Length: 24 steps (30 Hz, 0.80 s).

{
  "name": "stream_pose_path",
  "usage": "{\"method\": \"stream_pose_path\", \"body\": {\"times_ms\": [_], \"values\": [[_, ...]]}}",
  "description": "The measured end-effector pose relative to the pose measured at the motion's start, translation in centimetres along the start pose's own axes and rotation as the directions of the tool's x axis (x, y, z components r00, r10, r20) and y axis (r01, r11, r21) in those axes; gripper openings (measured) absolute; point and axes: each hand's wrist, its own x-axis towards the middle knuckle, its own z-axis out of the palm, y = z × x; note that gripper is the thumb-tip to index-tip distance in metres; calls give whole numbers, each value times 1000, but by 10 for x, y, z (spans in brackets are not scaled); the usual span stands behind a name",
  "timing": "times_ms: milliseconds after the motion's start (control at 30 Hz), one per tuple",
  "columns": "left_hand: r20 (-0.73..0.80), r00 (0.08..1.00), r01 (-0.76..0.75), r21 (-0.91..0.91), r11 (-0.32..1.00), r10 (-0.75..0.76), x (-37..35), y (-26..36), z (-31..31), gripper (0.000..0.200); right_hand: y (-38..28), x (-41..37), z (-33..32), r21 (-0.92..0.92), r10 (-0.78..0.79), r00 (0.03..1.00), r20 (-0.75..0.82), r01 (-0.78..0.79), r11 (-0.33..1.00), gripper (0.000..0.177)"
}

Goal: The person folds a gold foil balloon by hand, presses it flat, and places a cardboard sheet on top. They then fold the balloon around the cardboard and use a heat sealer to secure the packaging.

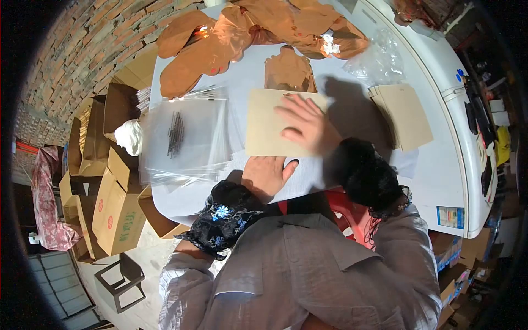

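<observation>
A beige card [261,124] lies in the middle of the white table. Over its right half my right hand [308,122] is spread, palm down and slightly blurred, with the fingers apart. My left hand [264,176] rests flat at the card's near edge, its thumb out to the side and its fingertips hidden beneath the card. A shiny copper-coloured foil piece [289,69] sticks out from behind the card's far edge. To the left is a loose stack of clear plastic bags [206,126] with dark print. Several more beige cards [410,118] are stacked on the right.
More copper foil pieces [187,69] spread along the table's far side. Crumpled clear plastic [379,58] sits at the far right. Open cardboard boxes [118,206] stand left of the table [429,181], near a brick wall [82,60]. A red stool [352,212] shows under the near edge.
</observation>
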Motion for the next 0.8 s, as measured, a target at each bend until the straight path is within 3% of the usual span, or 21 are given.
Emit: {"method": "stream_pose_path", "body": {"times_ms": [233,433,800], "values": [[-44,998,-38,147,988,44,0,-1,4,55,8,-7,16,-26,74,996,42,-73,997,50],[12,1000,-23,107,994,21,2,0,-1,57,8,-7,17,-14,109,992,59,-109,994,50],[-17,999,-48,75,996,50,1,1,-5,52,9,-7,19,-6,114,992,63,-113,994,49]]}}
